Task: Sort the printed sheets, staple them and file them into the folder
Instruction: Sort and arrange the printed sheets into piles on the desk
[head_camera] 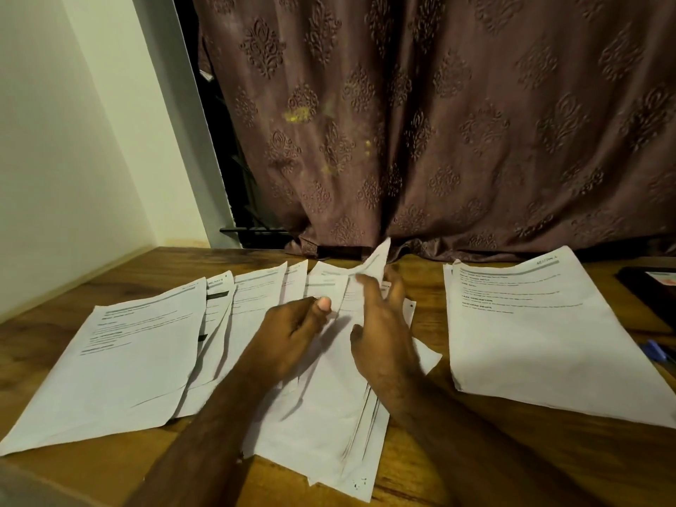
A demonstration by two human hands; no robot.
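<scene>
Head view, table: a wooden table (409,466) carries printed sheets in three groups, left, middle and right.
Left group: a fan of overlapping printed sheets (120,356) lies from the near left edge toward the middle; about five top edges show, the exact count unclear.
Middle group: a stack of sheets (329,415) lies at the near centre, tilted, its edges splayed along the right side; the number cannot be counted.
Right group: one neat pile (541,334) lies well apart at the right, at least two sheets by its offset top-left corner.
Left hand (292,334): rests on the middle stack, fingers curled, thumb tip pointing far; whether it pinches paper cannot be told.
Right hand (380,323): grips one lifted sheet (373,272), whose far corner stands up off the stack.
Right edge: one dark flat object (651,290) and one blue pen (658,351), both cut off by the frame.
Background: a brown patterned curtain (475,122) hangs behind the table; a pale wall (66,140) stands at the left.
</scene>
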